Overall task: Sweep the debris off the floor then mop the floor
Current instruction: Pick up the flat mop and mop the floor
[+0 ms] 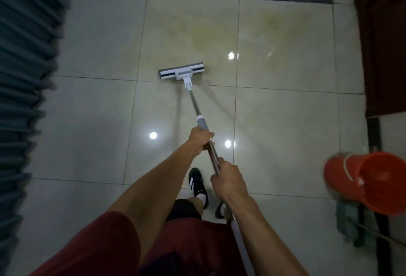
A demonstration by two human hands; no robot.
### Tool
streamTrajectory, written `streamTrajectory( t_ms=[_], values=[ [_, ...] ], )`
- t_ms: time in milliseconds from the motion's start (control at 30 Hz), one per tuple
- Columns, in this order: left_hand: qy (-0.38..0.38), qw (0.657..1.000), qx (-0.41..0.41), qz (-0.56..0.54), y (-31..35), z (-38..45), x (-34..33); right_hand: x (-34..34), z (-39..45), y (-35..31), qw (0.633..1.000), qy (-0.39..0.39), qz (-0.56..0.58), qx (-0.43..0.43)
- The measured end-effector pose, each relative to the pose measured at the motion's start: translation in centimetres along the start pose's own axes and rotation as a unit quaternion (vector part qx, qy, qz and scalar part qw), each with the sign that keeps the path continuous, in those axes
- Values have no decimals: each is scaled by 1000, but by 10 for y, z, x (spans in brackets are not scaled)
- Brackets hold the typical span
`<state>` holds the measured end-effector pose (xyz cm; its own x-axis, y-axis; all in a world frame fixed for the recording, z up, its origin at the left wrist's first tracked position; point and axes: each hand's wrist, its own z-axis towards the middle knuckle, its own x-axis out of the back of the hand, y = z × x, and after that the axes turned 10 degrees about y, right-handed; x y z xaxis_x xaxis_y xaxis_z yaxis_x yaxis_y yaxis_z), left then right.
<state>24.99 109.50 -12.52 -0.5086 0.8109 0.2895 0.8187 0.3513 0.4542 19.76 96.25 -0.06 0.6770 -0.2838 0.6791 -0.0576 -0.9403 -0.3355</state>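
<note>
A flat mop with a grey and white head [181, 71] lies on the pale tiled floor [98, 122] ahead of me. Its metal pole [194, 104] slants back toward my body. My left hand [200, 140] grips the pole just below the grey collar. Lower down the pole, my right hand [228, 180] grips it too. A wet yellowish sheen covers the tiles [263, 34] beyond the mop head.
An orange bucket [377, 184] stands at the right, with a blue-green cloth mop [349, 220] lying beside it. A dark wooden door or cabinet [384, 45] lines the right side. Dark pleated curtains [24, 67] hang on the left. My shoes [197, 184] stand below the pole.
</note>
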Motion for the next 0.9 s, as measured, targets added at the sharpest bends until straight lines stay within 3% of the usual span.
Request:
streamTrajectory(
  t_ms=[533, 900],
  values=[
    [54, 989, 54, -126, 150, 116, 18, 56, 169, -117, 997, -7, -43, 57],
    [72, 987, 63, -126, 265, 225, 53, 75, 288, -229, 999, -33, -22, 35]
  ],
)
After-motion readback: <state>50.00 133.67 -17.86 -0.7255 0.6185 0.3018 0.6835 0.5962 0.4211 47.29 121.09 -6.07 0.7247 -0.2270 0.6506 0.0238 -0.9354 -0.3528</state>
